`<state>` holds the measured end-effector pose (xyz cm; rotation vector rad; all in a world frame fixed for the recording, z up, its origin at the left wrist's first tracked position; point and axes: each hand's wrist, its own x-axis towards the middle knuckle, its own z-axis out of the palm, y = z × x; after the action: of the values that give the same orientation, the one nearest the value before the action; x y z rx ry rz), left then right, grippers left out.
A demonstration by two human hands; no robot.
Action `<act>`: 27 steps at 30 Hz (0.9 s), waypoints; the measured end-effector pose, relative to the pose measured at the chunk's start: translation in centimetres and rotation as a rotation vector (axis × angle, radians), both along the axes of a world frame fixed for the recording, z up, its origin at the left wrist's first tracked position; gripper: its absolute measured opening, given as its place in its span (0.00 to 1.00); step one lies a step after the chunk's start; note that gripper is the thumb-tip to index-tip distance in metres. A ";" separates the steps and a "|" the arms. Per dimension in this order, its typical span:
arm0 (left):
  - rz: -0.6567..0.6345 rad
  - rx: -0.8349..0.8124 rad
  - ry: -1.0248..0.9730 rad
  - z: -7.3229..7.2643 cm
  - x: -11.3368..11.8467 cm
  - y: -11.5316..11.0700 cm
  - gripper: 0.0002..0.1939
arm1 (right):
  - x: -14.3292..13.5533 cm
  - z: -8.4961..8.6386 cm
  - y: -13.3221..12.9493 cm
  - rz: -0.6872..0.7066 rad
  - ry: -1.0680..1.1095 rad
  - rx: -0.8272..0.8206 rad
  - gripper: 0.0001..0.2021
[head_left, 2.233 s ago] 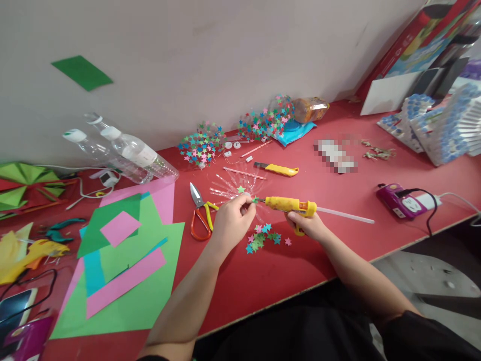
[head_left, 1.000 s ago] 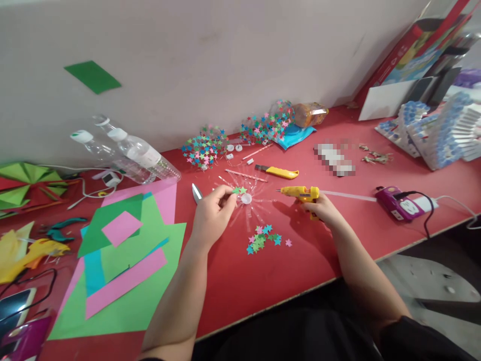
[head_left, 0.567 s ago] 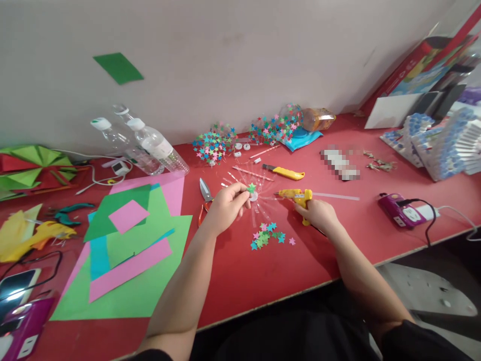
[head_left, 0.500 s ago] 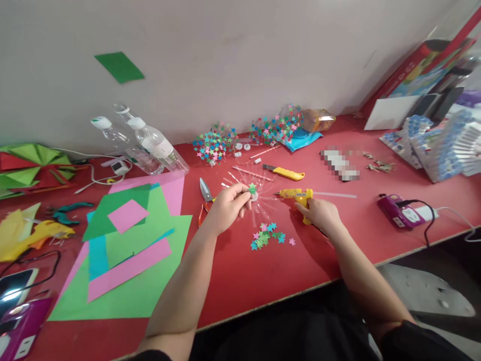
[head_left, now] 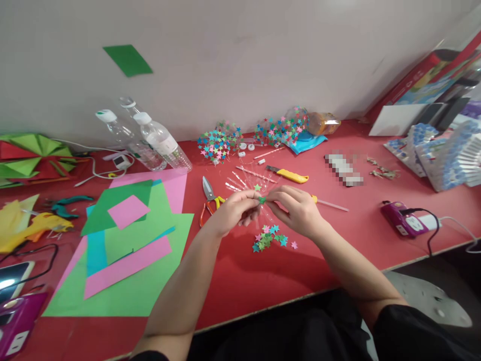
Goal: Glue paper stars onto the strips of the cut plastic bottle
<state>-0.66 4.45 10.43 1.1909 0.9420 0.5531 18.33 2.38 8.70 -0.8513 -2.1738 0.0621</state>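
Note:
My left hand (head_left: 237, 206) is closed in a pinch over the burst of clear plastic strips (head_left: 236, 181). Between its fingertips and those of my right hand (head_left: 296, 206) is a small dark green paper star (head_left: 262, 200). My right hand is also pinched, its fingers meeting the star from the right. Just above the fingertips a light green star (head_left: 257, 187) shows among the strips. Mostly hidden behind my right hand lies a yellow glue gun (head_left: 314, 199), its clear glue stick (head_left: 332, 205) poking out. Loose paper stars (head_left: 266, 239) lie in front of both hands.
Scissors (head_left: 209, 193) lie left of my left hand, and a yellow utility knife (head_left: 289, 174) lies beyond my right. Coloured paper sheets (head_left: 124, 301) cover the left side, with plastic bottles (head_left: 165, 143) behind. A purple power strip (head_left: 404, 219) sits at right.
My right hand has let go of the glue gun and moved left to the green star at my left fingertips. The glue gun now rests on the table. The view has shifted slightly.

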 end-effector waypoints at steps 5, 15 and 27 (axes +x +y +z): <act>0.029 -0.045 -0.052 -0.2 -0.3 0.3 0.06 | -0.3 -0.6 0.9 0.032 -0.002 0.021 0.04; 0.212 0.362 0.272 -1.4 -1.7 2.1 0.07 | 1.1 -1.1 2.1 -0.102 0.101 -0.062 0.04; 0.148 0.485 0.624 -2.6 -0.7 2.0 0.08 | -0.3 -3.3 1.6 -0.152 0.075 -0.214 0.05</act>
<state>-1.38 6.47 7.85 1.7961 1.4855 0.5534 18.06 3.99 5.44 -1.1155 -2.0505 0.2501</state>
